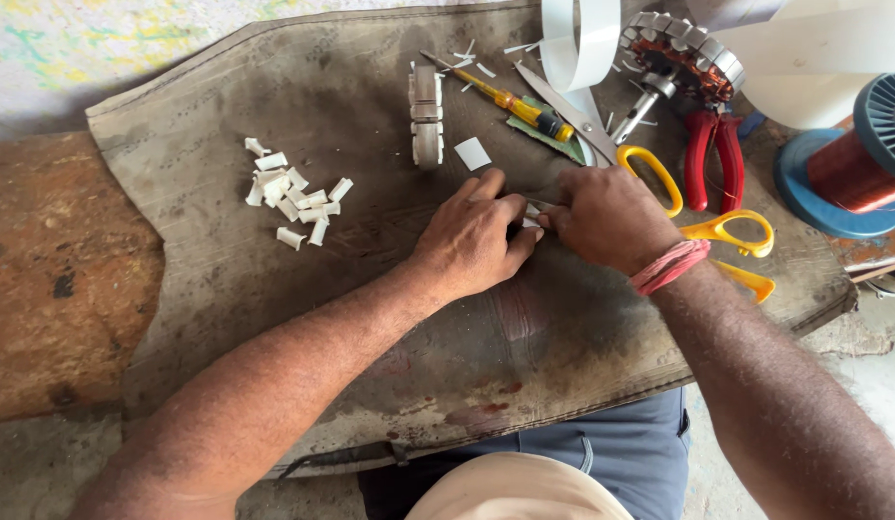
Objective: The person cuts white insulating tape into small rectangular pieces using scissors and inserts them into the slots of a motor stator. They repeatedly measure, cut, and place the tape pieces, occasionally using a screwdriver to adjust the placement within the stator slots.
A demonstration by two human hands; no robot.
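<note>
Both hands met at the centre of the dark mat [274,116]: the left hand [472,236] and right hand [606,220] pinched a small white paper slip [531,216] between fingertips, seemingly mid-fold. Finished folded pieces [291,200] lay at nine o'clock, well apart. Scissors [679,207] crowded three o'clock; open mat remained toward six.

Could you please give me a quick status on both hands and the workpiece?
Left hand and right hand pinch one small white paper slip. Pile of folded white slips lies left. Yellow-handled scissors beside right hand.
</note>
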